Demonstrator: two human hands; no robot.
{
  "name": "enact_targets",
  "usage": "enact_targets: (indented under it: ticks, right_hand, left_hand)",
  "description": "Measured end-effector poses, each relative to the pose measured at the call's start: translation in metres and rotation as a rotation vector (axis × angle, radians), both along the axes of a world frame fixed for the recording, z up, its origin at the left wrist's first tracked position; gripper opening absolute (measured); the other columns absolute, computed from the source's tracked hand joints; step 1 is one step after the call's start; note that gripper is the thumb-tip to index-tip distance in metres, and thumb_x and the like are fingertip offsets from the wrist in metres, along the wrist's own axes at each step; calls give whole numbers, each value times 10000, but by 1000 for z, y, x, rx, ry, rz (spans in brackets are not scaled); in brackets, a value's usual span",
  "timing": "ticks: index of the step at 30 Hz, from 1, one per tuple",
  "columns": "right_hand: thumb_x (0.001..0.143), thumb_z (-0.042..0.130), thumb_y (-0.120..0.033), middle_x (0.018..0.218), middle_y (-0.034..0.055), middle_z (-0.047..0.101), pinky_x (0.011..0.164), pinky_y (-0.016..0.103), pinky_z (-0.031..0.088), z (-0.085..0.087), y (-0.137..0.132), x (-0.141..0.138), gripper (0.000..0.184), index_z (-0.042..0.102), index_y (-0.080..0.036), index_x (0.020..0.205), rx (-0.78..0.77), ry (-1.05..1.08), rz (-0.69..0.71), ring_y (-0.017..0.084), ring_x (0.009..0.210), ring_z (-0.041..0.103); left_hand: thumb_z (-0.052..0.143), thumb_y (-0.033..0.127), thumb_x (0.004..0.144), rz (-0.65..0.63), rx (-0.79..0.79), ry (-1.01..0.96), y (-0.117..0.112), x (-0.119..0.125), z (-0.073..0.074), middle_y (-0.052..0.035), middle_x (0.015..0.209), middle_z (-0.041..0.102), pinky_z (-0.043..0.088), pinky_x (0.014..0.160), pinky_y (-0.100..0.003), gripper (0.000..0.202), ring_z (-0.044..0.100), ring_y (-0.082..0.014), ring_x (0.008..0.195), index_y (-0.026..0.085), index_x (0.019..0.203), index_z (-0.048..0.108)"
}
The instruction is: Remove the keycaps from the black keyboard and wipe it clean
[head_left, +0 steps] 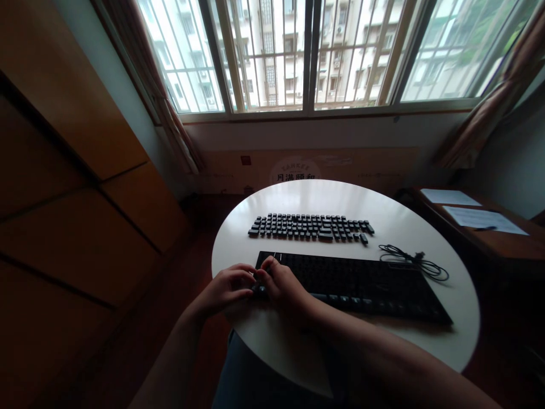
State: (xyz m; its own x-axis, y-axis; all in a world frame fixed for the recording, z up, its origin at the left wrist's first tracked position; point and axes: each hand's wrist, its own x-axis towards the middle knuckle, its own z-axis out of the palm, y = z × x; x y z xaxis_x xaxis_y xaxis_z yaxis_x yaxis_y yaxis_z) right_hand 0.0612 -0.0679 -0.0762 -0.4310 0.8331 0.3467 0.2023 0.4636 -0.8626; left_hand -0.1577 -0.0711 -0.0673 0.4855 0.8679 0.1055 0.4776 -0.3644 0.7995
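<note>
A black keyboard [374, 284] lies at a slant on a round white table, most of its upper rows dark and apparently without caps. Pale-edged keycaps [344, 300] show along its front row. Over its left end, my right hand [283, 284] is closed in a pinch on what looks like a thin wire keycap puller [275, 256], mostly hidden by the fingers. My left hand [227, 288] is at the keyboard's left edge, fingers bent and thumb apart, fingertips close to the right hand's. Behind the keyboard, loose black keycaps [306, 226] stand in keyboard-like rows.
A coiled black cable [419, 262] lies by the keyboard's back right corner on the white table [460, 318]. A brown side table [506, 237] with papers [485, 220] and a pen stands at right. Wooden cabinets [63, 187] line the left, and a barred window is ahead.
</note>
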Motion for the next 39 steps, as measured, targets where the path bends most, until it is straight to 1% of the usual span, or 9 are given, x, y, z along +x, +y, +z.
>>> enact_targets:
  ticks: [4,7,9,15,20,25,28,33,39]
  right_hand:
    - [992,498,-322,833,45,672,684,273,446,1,1,0,132,522,-199,952,-19,-12,16,184,739,627]
    - [998,491,-339,816,38,668,675,268,441,0,5,-1,160,531,-197,935,-69,-17,9,179,736,619]
    - [998,492,-339,807,35,665,679,266,437,0,8,-2,169,539,-194,924,-94,-24,13,175,738,612]
    - [1004,482,-335,802,34,662,672,264,423,3,11,-1,169,552,-194,942,-95,-84,63,176,733,605]
    - [1001,486,-341,835,54,689,662,276,420,6,6,0,155,551,-200,995,-13,-216,101,201,736,634]
    - [966,533,-291,1002,108,718,674,303,430,7,-7,-5,155,539,-184,1077,217,-397,161,250,797,680]
    - [961,532,-270,1053,122,713,673,303,438,6,-10,-7,159,531,-174,1088,281,-443,163,257,821,690]
    - [970,528,-281,942,66,708,674,277,449,0,-8,-5,85,514,-202,998,236,-342,111,208,761,670]
    - [976,514,-315,867,44,685,660,266,450,-9,-8,-4,101,492,-220,948,210,-182,70,191,722,649]
  left_hand:
    - [752,288,787,-9,-23,-50,-1,-1,3,-131,1257,626,515,1008,-401,283,601,-271,1169,171,1043,721]
    - [747,304,795,-38,-97,-123,-1,-1,5,-137,1279,609,543,975,-408,333,622,-263,1136,166,1095,706]
    - [748,301,793,-43,-118,-132,-1,-1,5,-135,1280,608,545,969,-397,309,628,-258,1126,165,1068,717]
    - [742,278,794,-54,-62,-81,0,-2,4,-128,1238,634,523,985,-389,218,620,-269,1144,173,986,745]
    - [739,295,801,-65,-72,-65,0,-1,6,-117,1211,644,531,964,-358,235,629,-255,1122,177,1004,737]
    - [721,328,832,-82,-39,-25,-3,2,12,-111,1157,649,531,933,-320,197,640,-246,1073,161,931,749]
    - [725,352,832,-87,-13,14,-4,3,15,-107,1149,650,526,925,-305,217,644,-242,1055,155,917,752]
    - [710,346,842,-108,12,27,-2,2,11,-97,1172,649,511,966,-325,218,624,-244,1091,173,968,751]
    - [721,274,823,-80,6,-13,-2,0,3,-85,1193,651,513,969,-329,170,623,-242,1105,186,967,751]
